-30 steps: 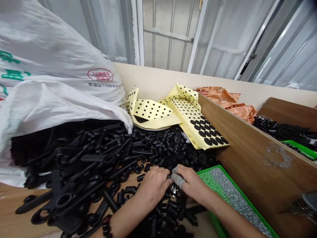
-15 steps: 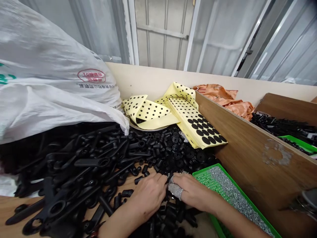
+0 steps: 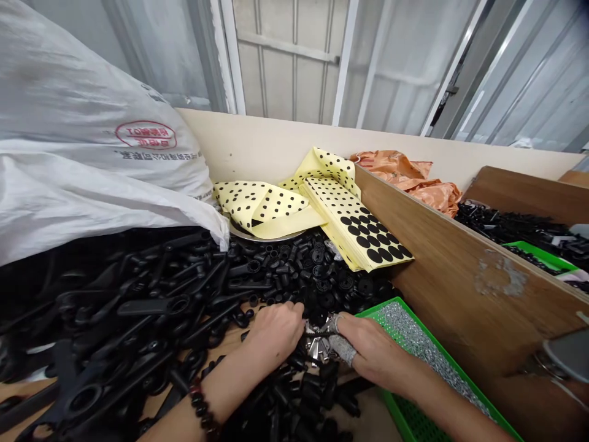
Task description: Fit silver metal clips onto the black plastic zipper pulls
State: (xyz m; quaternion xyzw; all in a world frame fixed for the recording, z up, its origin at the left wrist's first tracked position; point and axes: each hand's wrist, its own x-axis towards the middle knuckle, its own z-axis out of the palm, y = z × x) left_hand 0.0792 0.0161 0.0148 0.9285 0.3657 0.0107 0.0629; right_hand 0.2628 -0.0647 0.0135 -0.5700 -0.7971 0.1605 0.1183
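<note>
black plastic parts heap under a white woven sack at ten o'clock, with dotted yellow sheets at twelve and a green tray at three. the left hand curls half-closed among the parts; the right hand, one finger in a grey wrap, curves beside small silver metal pieces. whether either grips anything cannot be told.

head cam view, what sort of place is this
Probably a small workshop doing hand sorting or assembly of parts: there's a heap of black moulded plastic parts, a green plastic tray of small silver metal pieces, and yellow backing sheets of black dots.
</note>
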